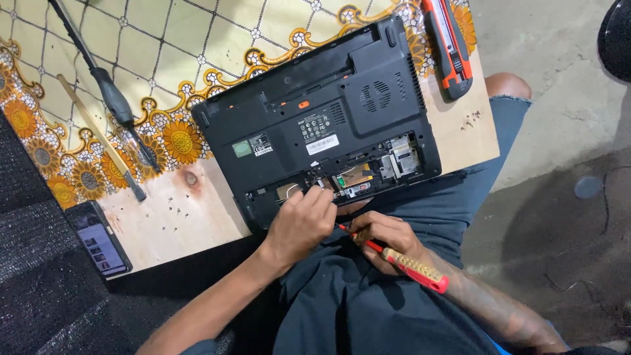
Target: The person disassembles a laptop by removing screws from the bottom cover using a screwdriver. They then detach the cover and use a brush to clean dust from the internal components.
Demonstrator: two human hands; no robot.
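Note:
A black laptop (328, 112) lies upside down on a wooden board, its near compartment open with circuit parts (374, 169) exposed. My left hand (301, 220) rests on the laptop's near edge, fingertips curled into the open bay. My right hand (384, 238) sits just below that edge, holding a red and yellow screwdriver (411, 268) with the handle pointing right and the tip toward the left hand.
The wooden board (460, 128) carries a floral patterned cloth (171, 52). An orange and black utility knife (450, 46) lies at the far right. A black-handled tool (112, 98) and a wooden stick (98, 135) lie left. A phone (100, 238) sits at the near left corner.

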